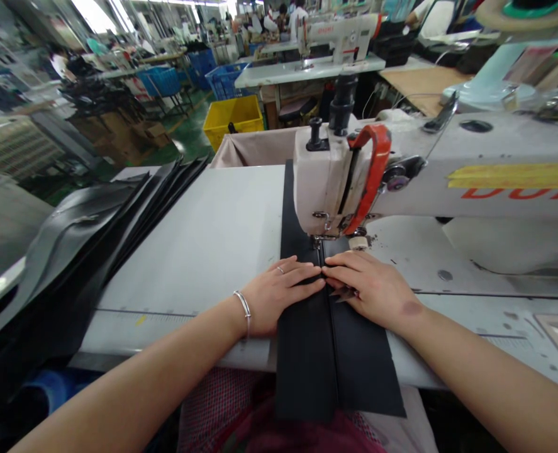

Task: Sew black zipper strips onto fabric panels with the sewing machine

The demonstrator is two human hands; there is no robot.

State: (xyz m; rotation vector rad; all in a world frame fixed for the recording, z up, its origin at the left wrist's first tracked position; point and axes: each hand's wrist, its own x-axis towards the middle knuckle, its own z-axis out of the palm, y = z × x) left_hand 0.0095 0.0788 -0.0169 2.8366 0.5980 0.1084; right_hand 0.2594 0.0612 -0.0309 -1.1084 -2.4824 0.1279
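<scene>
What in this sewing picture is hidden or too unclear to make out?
Head view:
- Needle and presser foot: hidden behind the sewing machine head.
- Black material: its near end runs off the table edge; its far end passes behind the machine.
- Small metal tool under the right hand: mostly covered by fingers.
- Left hand: hides the fabric beneath it.
- Background workers: too small and blurred.

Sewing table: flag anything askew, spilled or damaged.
Nothing stands out. The black strip lies straight under the sewing machine, both hands flat on it, left hand and right hand. Dark specks dot the table at right.
</scene>
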